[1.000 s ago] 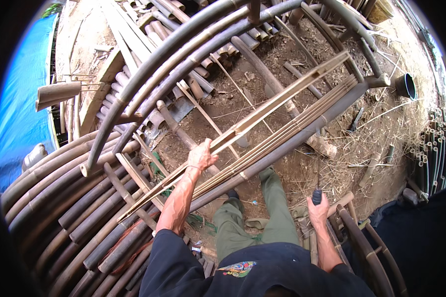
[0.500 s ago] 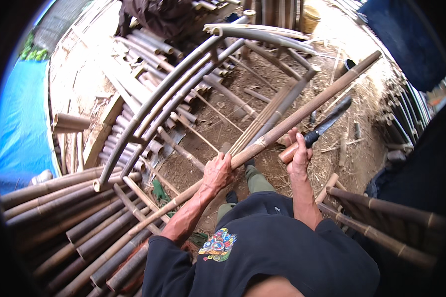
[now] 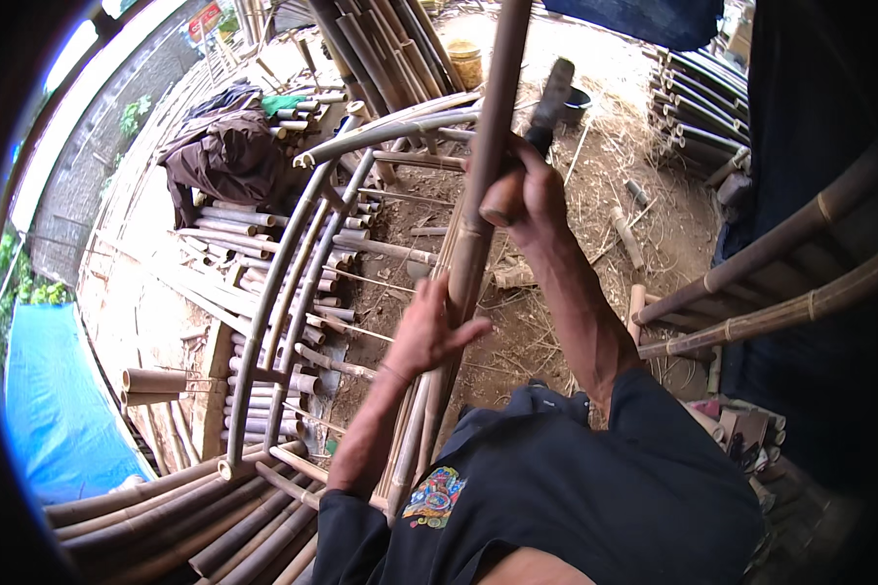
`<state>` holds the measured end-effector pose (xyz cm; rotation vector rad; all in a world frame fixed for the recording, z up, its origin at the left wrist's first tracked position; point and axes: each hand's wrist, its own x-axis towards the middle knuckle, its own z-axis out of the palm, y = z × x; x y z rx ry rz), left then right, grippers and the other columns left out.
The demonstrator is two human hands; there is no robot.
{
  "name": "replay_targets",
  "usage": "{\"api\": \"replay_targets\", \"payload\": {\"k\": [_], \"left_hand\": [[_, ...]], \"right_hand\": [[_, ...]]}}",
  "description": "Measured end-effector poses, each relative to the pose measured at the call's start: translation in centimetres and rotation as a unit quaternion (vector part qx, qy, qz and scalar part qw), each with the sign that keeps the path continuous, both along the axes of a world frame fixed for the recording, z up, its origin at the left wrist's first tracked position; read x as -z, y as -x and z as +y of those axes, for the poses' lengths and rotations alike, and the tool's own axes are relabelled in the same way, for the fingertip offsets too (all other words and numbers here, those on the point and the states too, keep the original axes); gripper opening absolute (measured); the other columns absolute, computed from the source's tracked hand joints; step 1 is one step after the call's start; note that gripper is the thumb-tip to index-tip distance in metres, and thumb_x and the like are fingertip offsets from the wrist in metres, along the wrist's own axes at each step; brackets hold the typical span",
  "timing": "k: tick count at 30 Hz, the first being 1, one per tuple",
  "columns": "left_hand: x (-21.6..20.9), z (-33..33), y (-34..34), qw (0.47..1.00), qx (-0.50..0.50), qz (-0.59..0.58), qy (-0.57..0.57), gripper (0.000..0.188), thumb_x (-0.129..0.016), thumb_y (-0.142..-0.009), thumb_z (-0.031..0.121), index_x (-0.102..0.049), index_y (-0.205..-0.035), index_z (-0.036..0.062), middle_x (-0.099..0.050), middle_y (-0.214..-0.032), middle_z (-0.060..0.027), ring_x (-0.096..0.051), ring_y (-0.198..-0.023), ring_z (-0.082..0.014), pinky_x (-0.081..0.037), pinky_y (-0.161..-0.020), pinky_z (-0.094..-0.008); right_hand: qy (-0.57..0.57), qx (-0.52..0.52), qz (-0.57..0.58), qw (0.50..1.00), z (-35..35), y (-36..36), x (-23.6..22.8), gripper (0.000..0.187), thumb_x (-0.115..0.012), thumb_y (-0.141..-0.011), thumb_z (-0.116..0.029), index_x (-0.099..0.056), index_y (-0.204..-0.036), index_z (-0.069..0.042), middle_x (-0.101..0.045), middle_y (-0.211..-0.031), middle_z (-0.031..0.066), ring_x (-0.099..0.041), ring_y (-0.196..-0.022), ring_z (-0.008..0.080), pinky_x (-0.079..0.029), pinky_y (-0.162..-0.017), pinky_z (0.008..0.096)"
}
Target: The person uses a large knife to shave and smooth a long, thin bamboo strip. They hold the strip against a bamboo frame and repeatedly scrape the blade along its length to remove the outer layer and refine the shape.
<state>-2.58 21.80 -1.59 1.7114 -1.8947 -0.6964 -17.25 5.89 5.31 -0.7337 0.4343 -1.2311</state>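
A long brown bamboo pole (image 3: 471, 249) slants up in front of me, its upper end beyond the picture's top edge. My right hand (image 3: 537, 190) is closed round the wooden handle (image 3: 502, 198) of a machete, pressed close against the pole. The dark machete blade (image 3: 554, 90) points up and away. Lower down, my left hand (image 3: 427, 330) lies against the pole's left side, fingers loosely apart and thumb stretched across it. Behind both hands stands a curved bamboo frame (image 3: 293, 263) with thin crossbars, partly hidden by the pole and my left arm.
Bamboo poles (image 3: 166, 507) lie stacked at lower left, with short cut pieces (image 3: 254, 390) beyond the frame. A bamboo rack (image 3: 780, 244) stands at right. Farther off are a yellow bucket (image 3: 465, 63), a brown cloth heap (image 3: 229, 151) and a blue tarp (image 3: 59, 400). Shavings litter the ground.
The pole has swung from a diagonal to a steeper line. My right hand has moved up and left against it with the machete. My left hand has loosened its grip.
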Motion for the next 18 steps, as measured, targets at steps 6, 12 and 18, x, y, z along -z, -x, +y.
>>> {"api": "replay_targets", "payload": {"k": [6, 12, 18], "left_hand": [[-15.8, -9.3, -3.6, 0.894, 0.063, 0.328, 0.298, 0.065, -0.05, -0.094, 0.052, -0.043, -0.138, 0.0052, -0.058, -0.124, -0.0148, -0.056, -0.113, -0.0236, -0.043, -0.101, -0.0404], [-21.6, -7.7, -3.9, 0.731, 0.353, 0.565, 0.147, 0.078, -0.058, -0.088, 0.055, -0.038, -0.134, -0.0035, -0.049, -0.119, -0.016, -0.05, -0.098, -0.0247, -0.042, -0.085, -0.0419], [-9.9, 2.2, 2.6, 0.797, -0.127, 0.452, 0.379, 0.026, -0.056, -0.095, 0.031, -0.044, -0.102, 0.0092, -0.05, -0.085, -0.0041, -0.055, -0.075, -0.0169, -0.048, -0.076, -0.0374]], "right_hand": [[0.033, -0.03, -0.005, 0.999, -0.1, 1.3, 1.0, 0.024, -0.061, -0.093, -0.019, -0.056, -0.103, 0.001, -0.067, -0.083, 0.0151, -0.066, -0.063, 0.0199, -0.058, -0.055, 0.0313], [0.208, -0.142, 0.18, 0.951, 5.0, 2.9, 7.6, 0.045, -0.067, -0.089, -0.032, -0.052, -0.116, 0.001, -0.062, -0.098, 0.0122, -0.059, -0.097, 0.0174, -0.049, -0.089, 0.0368], [0.16, -0.009, 0.469, 0.868, 8.4, 16.9, 15.8, 0.054, -0.072, -0.083, -0.023, -0.049, -0.124, 0.003, -0.056, -0.1, 0.012, -0.06, -0.084, 0.0229, -0.055, -0.074, 0.0335]]}}
